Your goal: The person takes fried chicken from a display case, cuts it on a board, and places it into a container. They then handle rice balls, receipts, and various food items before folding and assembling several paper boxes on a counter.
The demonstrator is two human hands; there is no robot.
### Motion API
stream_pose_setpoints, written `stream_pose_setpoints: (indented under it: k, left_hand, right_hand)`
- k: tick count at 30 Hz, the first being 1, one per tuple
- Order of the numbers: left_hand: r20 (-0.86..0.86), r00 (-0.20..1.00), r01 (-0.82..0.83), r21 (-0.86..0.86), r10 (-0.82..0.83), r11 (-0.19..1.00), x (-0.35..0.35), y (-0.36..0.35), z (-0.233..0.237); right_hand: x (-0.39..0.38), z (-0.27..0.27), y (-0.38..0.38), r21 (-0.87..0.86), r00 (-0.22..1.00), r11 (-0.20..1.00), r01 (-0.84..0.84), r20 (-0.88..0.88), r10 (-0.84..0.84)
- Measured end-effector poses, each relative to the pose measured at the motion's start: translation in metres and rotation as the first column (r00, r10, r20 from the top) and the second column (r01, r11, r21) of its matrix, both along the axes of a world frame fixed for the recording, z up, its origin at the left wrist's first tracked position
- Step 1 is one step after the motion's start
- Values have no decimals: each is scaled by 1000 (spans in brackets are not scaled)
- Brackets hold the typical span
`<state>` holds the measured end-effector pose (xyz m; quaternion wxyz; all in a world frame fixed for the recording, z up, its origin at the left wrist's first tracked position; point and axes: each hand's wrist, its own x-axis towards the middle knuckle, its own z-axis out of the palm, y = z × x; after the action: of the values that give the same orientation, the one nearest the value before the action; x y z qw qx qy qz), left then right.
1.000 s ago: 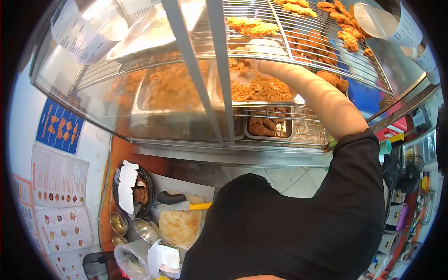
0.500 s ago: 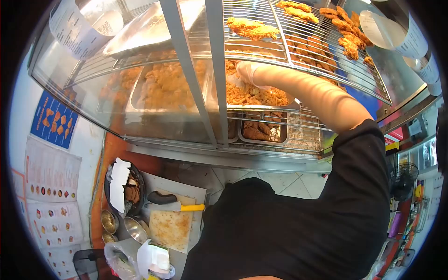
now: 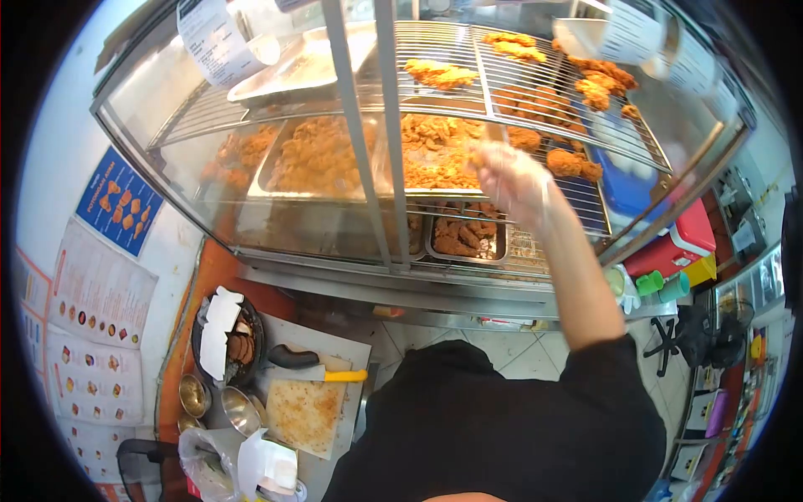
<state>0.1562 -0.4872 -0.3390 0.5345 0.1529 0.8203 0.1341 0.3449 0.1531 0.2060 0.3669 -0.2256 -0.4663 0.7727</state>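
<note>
My right hand, in a clear plastic glove, is raised at the open front of a glass food cabinet. Its fingers are closed and smeared by motion; a brownish shape shows at the fingertips, and I cannot tell what it is. Just left of the hand, golden fried crumbs and pieces fill a metal tray. Larger fried chicken pieces lie on the rack to its right. Beneath sits a smaller metal pan of darker fried pieces. My left hand is out of view.
On the upper wire rack lie more fried pieces. A steel post stands left of the hand. Below left, a yellow-handled knife lies across a cutting board, near metal bowls. A red cooler box stands at right.
My right hand has come up out of the tray of fried pieces and moved right, toward the cabinet's front. The view has shifted slightly, showing more at the right.
</note>
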Motion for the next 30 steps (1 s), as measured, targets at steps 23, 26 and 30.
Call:
stream_pose_setpoints:
  k: [23, 26, 30]
  left_hand:
    - [-345, 763, 622, 159, -548, 767, -14, -112, -72]
    - [-188, 837, 529, 41, -513, 848, 11, -101, 20]
    - [-123, 699, 703, -62, -704, 708, 32, -135, -57]
  right_hand:
    - [100, 91, -417, 702, 646, 634, -326, -324, 691]
    - [100, 35, -411, 337, 908, 881, -332, -138, 395]
    - [107, -155, -380, 493, 661, 805, -330, 730, -176]
